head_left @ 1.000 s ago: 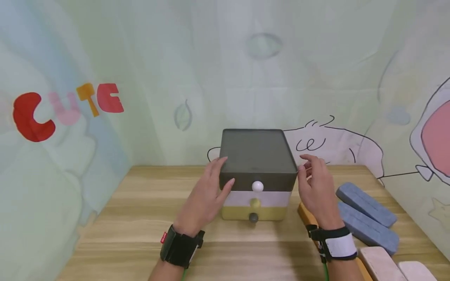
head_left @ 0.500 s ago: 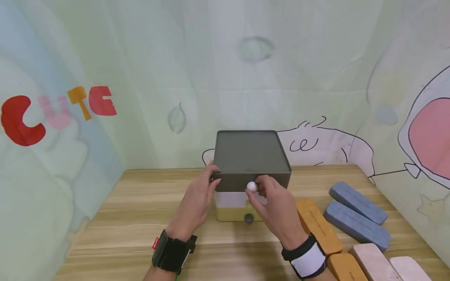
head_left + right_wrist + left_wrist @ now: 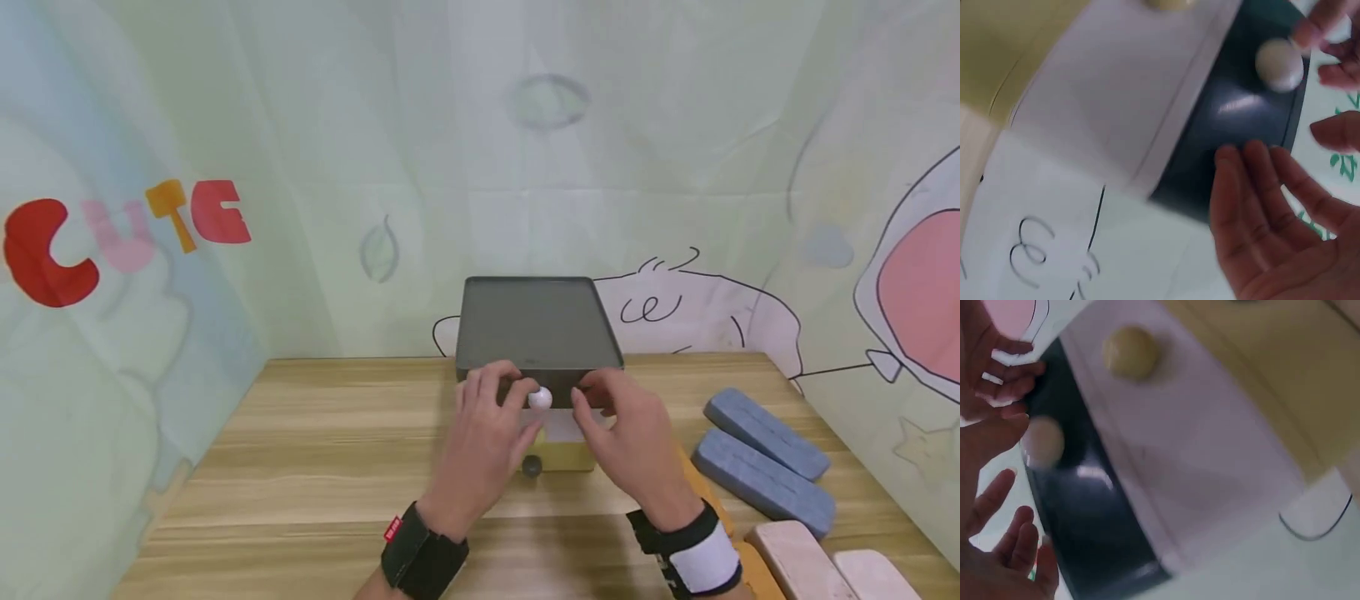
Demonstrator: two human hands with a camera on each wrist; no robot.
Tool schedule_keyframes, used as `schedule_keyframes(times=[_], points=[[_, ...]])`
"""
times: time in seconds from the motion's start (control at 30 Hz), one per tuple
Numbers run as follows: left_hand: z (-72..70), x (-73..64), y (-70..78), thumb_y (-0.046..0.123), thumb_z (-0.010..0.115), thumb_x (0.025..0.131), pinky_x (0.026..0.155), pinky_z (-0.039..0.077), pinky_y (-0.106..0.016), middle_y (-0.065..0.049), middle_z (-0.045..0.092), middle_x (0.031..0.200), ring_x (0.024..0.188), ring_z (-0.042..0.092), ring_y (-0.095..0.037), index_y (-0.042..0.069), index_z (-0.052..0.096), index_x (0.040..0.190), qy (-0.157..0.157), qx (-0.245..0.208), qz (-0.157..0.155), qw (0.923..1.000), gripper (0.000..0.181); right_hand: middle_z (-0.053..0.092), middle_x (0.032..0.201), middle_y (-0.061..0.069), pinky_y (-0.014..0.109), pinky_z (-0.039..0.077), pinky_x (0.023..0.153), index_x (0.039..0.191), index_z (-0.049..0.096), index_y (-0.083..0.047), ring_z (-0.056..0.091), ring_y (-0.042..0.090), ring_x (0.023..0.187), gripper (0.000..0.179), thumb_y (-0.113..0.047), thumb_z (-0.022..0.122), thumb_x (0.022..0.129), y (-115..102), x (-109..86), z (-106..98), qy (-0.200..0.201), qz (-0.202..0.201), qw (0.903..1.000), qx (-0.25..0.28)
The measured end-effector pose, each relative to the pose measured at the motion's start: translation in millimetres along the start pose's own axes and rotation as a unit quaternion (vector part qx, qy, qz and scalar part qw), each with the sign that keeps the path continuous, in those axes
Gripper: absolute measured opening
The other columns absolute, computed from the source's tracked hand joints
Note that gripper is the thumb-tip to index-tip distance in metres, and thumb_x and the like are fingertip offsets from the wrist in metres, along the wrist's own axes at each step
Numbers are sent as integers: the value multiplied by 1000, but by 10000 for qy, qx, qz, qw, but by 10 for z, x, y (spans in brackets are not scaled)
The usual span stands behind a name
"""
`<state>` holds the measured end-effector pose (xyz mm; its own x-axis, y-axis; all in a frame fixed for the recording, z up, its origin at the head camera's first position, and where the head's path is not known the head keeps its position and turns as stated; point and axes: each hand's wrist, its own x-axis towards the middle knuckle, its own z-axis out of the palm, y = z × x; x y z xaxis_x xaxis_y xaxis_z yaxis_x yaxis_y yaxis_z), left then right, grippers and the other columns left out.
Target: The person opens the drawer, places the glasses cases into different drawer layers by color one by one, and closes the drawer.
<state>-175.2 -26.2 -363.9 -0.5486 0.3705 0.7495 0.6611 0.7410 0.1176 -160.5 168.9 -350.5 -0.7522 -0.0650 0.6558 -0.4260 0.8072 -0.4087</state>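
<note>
A small stacked drawer box (image 3: 540, 323) with a dark top tier, a pale lilac middle and a yellow bottom stands on the table. Its round white knob (image 3: 540, 398) sits on the dark front. My left hand (image 3: 480, 437) reaches across the front, fingers curved and fingertips right at this knob. My right hand (image 3: 633, 442) is just right of the knob, with no object in its grasp; in the right wrist view its fingers (image 3: 1229, 187) lie along the dark drawer front. The yellow knob (image 3: 1132, 353) shows on the middle tier, the dark knob (image 3: 532, 466) on the bottom.
Two blue-grey oblong blocks (image 3: 763, 482) lie on the wooden table (image 3: 315, 467) right of my right hand. Orange blocks (image 3: 759, 571) are partly hidden by that arm, beside pale pink blocks (image 3: 801, 560). A printed cloth (image 3: 337, 167) stands behind the table.
My right hand has let go of the white knob and shifted right. The left hand has moved from the box's left edge to the knob. The drawers look unmoved.
</note>
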Motion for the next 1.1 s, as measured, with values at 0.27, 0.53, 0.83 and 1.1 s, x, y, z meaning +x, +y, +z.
schedule_keyframes(times=[0.27, 0.53, 0.83, 1.1], points=[[233, 4, 138, 7, 83, 83, 78, 55, -24, -8, 56, 114, 100, 56, -21, 7, 68, 116, 135, -134, 82, 9998, 36, 69, 104, 16, 49, 55, 74, 106, 70, -5, 67, 33, 91, 23, -25, 68, 94, 341, -140, -329, -999, 1141, 9845, -880], [254, 13, 152, 0, 80, 83, 79, 56, -22, -7, 58, 109, 96, 56, -20, 6, 72, 114, 408, -162, 122, 9990, 32, 64, 101, 20, 37, 47, 59, 116, 65, 4, 59, 24, 75, 44, -30, 74, 89, 894, -341, -475, -2307, 1531, 9493, -1488], [267, 6, 157, 3, 80, 85, 81, 56, -22, -7, 60, 109, 97, 57, -20, 4, 71, 115, 368, -186, 159, 9990, 31, 66, 114, 24, 50, 56, 75, 127, 61, 3, 66, 33, 94, 50, -38, 65, 98, 1071, -408, -389, -2284, 1426, 9549, -1252], [252, 20, 130, 3, 82, 82, 82, 57, -22, -8, 60, 109, 99, 57, -20, 3, 72, 114, 365, -206, 242, 9988, 34, 63, 140, 16, 41, 59, 90, 145, 54, -11, 70, 32, 116, 42, -29, 49, 108, 679, 22, -210, -322, 827, 9912, 984]])
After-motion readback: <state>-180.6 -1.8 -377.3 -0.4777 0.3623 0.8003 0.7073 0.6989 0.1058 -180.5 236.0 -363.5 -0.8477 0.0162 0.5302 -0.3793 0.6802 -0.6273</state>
